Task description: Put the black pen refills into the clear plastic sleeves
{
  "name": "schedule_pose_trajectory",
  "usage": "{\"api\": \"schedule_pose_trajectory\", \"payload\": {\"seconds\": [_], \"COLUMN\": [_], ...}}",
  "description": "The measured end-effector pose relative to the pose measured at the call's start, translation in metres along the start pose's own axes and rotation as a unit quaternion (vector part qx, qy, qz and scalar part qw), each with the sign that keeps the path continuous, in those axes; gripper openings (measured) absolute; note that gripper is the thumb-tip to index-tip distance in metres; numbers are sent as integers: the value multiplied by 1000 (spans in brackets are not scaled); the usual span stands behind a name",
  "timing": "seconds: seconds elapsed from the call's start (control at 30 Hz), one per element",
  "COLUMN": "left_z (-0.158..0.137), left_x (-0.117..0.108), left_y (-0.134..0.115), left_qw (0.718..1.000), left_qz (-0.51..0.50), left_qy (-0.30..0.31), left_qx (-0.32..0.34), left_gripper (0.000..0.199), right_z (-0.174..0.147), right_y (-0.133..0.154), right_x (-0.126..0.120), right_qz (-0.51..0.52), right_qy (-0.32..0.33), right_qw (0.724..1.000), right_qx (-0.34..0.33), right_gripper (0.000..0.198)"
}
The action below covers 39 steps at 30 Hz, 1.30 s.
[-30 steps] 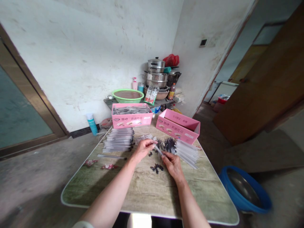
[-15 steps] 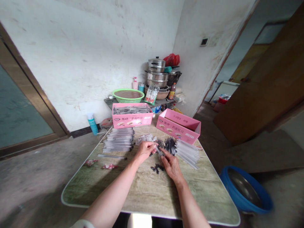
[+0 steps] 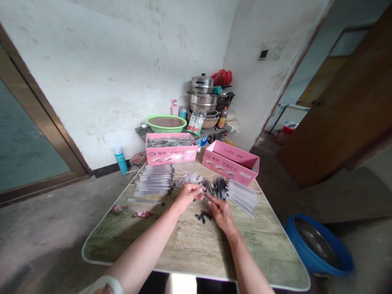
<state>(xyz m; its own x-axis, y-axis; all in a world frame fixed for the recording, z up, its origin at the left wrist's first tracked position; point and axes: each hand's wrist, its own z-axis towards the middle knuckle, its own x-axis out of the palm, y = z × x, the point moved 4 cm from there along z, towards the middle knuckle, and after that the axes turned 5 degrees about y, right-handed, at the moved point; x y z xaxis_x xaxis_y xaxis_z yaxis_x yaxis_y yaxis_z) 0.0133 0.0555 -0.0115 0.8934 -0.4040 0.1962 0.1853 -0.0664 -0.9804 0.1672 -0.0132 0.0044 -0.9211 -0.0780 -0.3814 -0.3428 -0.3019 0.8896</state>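
My left hand (image 3: 187, 195) is closed in a pinch above the middle of the table, its fingertips meeting those of my right hand (image 3: 221, 210). Between them shows a small greyish piece, too small and covered to name. My right hand is also closed, index finger stretched toward the left fingertips. Just below lie several small black pieces (image 3: 202, 216). Behind the hands are a heap of small whitish pieces (image 3: 188, 178) and a bunch of thin black-tipped sticks (image 3: 219, 187). Translucent pen-like tubes (image 3: 241, 198) lie fanned out at the right; a stack of black-ended tubes (image 3: 154, 179) lies at the left.
At the table's (image 3: 196, 249) back stand a pink box (image 3: 173, 155) filled with tubes and a second pink box (image 3: 229, 163). One single tube (image 3: 145, 201) lies left of my arm. Beyond are a green basin (image 3: 165, 128) and stacked pots (image 3: 202, 100). A blue tub (image 3: 318, 245) stands right.
My fingertips have drawn closer together, and the pale piece between them shows less than before. My right hand has shifted slightly; the things on the table lie as they were.
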Motion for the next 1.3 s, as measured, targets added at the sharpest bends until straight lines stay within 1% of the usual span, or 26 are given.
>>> {"api": "schedule_pose_trajectory", "payload": {"seconds": [0.07,0.17,0.27,0.37,0.43,0.47,0.5,0.53,0.57,0.6,0.67,0.7,0.73,0.77,0.83,0.9,0.97,1.1,1.2,1.3], "left_z": [0,1,1,2,2,2,1,-2,-6,-11,-27,-35,-43,-50,-60,-66,-70,-72,-72,-72], "left_x": [0,1,6,9,2,-7,-19,-35,-53,-72,-109,-126,-140,-150,-163,-166,-165,-163,-167,-172], "left_y": [0,2,1,-6,-15,-21,-27,-34,-41,-48,-61,-65,-67,-69,-70,-69,-69,-68,-65,-62], "left_qw": [1000,1000,999,998,995,992,986,976,957,933,858,820,788,764,734,715,699,682,679,674], "left_qz": [-8,7,24,28,45,62,89,124,169,225,321,354,373,385,389,388,392,399,398,397], "left_qy": [4,-12,-20,-13,-26,-49,-86,-134,-195,-251,-384,-442,-486,-517,-557,-580,-596,-612,-617,-623], "left_qx": [-1,4,18,52,80,94,109,121,129,130,113,89,59,33,-12,-45,-59,-39,-22,-7], "left_gripper": [57,55,54,53,50,48,45,41,37,33,29,28,27,28,28,28,27,27,26,27], "right_z": [0,0,1,1,0,-1,-1,-2,-3,-4,-5,-5,-4,-4,-4,-5,-7,-11,-12,-13], "right_y": [-4,-9,-9,-2,3,4,5,4,3,0,-5,-7,-8,-9,-11,-12,-13,-17,-20,-23], "right_x": [2,4,5,3,-1,-4,-7,-10,-12,-14,-15,-14,-14,-13,-14,-17,-24,-40,-48,-52], "right_qz": [31,44,32,-13,-65,-87,-102,-114,-126,-136,-152,-157,-160,-164,-174,-183,-190,-213,-246,-281], "right_qy": [11,8,-1,-14,-36,-56,-81,-102,-124,-138,-146,-146,-145,-145,-153,-179,-226,-319,-341,-331], "right_qw": [999,999,999,1000,997,995,991,988,984,981,977,977,976,976,973,966,955,921,899,882], "right_qx": [19,26,20,10,0,-5,-9,-8,-6,-1,2,2,1,1,5,16,26,63,123,183], "right_gripper": [45,46,48,49,49,49,48,48,48,49,49,49,49,49,49,51,54,55,50,43]}}
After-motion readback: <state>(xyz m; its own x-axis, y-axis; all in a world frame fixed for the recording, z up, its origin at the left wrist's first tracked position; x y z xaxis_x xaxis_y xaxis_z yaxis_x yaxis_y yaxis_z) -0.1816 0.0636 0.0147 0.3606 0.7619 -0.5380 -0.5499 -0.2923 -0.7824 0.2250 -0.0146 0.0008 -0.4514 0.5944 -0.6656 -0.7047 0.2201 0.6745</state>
